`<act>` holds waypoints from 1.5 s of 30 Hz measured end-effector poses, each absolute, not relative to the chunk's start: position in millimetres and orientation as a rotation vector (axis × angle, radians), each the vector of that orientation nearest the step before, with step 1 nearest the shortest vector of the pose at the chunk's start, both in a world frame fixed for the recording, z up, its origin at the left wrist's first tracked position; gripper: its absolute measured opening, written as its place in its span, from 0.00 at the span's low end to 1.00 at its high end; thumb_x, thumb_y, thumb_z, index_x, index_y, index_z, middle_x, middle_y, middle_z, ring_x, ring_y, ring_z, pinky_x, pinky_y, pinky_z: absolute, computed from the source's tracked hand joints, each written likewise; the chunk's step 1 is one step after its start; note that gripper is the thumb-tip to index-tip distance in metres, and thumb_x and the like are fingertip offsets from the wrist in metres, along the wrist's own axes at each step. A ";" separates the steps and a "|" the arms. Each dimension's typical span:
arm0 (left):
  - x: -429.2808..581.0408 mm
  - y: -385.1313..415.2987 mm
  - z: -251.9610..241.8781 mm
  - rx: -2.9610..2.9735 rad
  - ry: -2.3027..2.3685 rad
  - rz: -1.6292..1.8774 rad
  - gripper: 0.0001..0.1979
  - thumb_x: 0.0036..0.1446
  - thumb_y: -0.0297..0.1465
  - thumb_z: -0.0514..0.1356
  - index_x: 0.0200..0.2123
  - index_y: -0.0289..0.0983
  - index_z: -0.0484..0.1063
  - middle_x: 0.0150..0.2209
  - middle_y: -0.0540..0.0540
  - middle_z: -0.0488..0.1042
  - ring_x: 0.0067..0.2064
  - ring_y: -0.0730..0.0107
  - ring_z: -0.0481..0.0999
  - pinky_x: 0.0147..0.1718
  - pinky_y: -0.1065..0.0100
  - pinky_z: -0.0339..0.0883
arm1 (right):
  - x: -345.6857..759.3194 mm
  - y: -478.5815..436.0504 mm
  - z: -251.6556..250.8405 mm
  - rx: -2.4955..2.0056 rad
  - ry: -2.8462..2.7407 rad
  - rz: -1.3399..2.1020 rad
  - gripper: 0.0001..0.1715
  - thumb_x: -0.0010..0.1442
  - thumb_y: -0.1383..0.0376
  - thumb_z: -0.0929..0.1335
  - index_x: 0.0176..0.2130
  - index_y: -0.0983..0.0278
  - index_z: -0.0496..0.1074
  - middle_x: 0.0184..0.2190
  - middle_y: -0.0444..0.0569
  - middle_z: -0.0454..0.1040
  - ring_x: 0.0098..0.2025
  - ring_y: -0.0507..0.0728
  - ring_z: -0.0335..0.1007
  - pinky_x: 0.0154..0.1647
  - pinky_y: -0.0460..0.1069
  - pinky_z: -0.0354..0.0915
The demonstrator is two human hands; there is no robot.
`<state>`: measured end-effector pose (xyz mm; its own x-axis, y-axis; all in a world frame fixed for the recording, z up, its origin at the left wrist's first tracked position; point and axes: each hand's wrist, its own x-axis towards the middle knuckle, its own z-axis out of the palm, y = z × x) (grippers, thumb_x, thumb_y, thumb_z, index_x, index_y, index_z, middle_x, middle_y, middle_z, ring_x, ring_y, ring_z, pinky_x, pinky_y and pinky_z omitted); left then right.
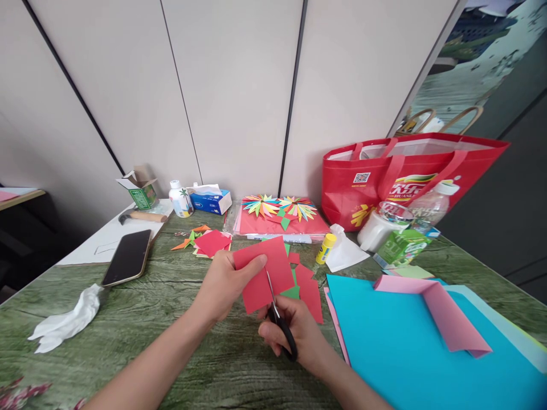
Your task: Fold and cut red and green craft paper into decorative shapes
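Observation:
A square of red paper (280, 262) is pinched at its upper left by my left hand (224, 282), thumb on top. Black-handled scissors (282, 330) are gripped in my right hand (294, 330), their blades on the red paper along a line from its lower edge toward its middle. Just behind and to the right lie red and green paper scraps (310, 290). Left of the paper sits a small pile of red paper pieces (212, 243) beside folded orange and green shapes (190, 238).
Blue paper sheets (384, 330) with a folded pink strip (453, 319) cover the right. A glue stick (326, 249), a tissue box (211, 200), a red bag (363, 188) and paper pinwheel-like shapes (260, 206) stand behind. A phone (128, 257), a hammer (143, 216) and crumpled tissue (70, 319) lie left.

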<state>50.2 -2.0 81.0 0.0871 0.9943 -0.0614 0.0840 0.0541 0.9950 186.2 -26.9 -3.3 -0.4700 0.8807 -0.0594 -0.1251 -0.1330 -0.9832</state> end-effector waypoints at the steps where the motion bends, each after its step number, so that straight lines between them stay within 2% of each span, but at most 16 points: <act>1: 50.1 -2.1 80.8 1.270 1.227 1.062 0.14 0.47 0.37 0.60 0.18 0.34 0.69 0.16 0.49 0.71 0.17 0.74 0.67 0.15 0.75 0.56 | 186.1 -26.9 -3.4 -0.901 -1.378 1.706 0.18 0.44 0.55 0.71 0.26 0.66 0.66 0.13 0.38 0.63 0.12 0.45 0.55 0.13 0.42 0.51; 19: 50.1 -1.9 81.4 1.265 1.222 1.057 0.14 0.47 0.37 0.60 0.18 0.34 0.69 0.17 0.51 0.71 0.18 0.77 0.65 0.16 0.76 0.56 | 186.3 -26.7 -3.5 -0.900 -1.358 1.723 0.18 0.44 0.55 0.71 0.25 0.66 0.65 0.11 0.36 0.61 0.11 0.45 0.55 0.11 0.41 0.50; 30: 52.8 -2.7 80.9 1.230 1.227 1.065 0.13 0.46 0.38 0.61 0.19 0.33 0.70 0.17 0.51 0.71 0.18 0.75 0.66 0.16 0.75 0.57 | 185.8 -26.9 -2.4 -0.912 -1.333 1.751 0.23 0.42 0.50 0.71 0.26 0.66 0.65 0.11 0.37 0.62 0.10 0.46 0.56 0.11 0.41 0.51; 34: 49.5 4.7 79.4 1.125 1.263 1.269 0.12 0.44 0.37 0.63 0.22 0.32 0.72 0.21 0.49 0.73 0.21 0.73 0.69 0.19 0.73 0.61 | 186.7 -26.7 -1.6 -0.847 -1.346 1.766 0.22 0.44 0.52 0.71 0.29 0.66 0.65 0.14 0.39 0.66 0.15 0.47 0.61 0.17 0.42 0.57; 37: 42.5 18.0 75.1 0.976 1.281 1.465 0.14 0.41 0.37 0.64 0.27 0.32 0.73 0.24 0.48 0.75 0.25 0.72 0.71 0.23 0.72 0.64 | 188.1 -28.2 0.7 -0.786 -1.387 1.787 0.19 0.46 0.56 0.71 0.29 0.66 0.64 0.15 0.39 0.66 0.16 0.46 0.61 0.18 0.42 0.58; 42: 42.8 32.6 42.7 1.014 1.222 1.204 0.16 0.39 0.36 0.66 0.29 0.30 0.73 0.26 0.45 0.76 0.27 0.66 0.73 0.28 0.66 0.67 | 191.3 -34.0 3.3 -0.646 -1.427 1.979 0.16 0.46 0.60 0.72 0.31 0.66 0.66 0.16 0.39 0.67 0.16 0.46 0.62 0.17 0.41 0.58; 45: 51.9 33.6 16.0 1.280 1.203 1.050 0.17 0.42 0.37 0.64 0.31 0.29 0.74 0.27 0.44 0.76 0.28 0.65 0.73 0.28 0.67 0.67 | 192.6 -35.5 4.4 -0.622 -1.428 2.048 0.17 0.44 0.61 0.73 0.31 0.67 0.67 0.17 0.40 0.68 0.17 0.46 0.63 0.17 0.41 0.59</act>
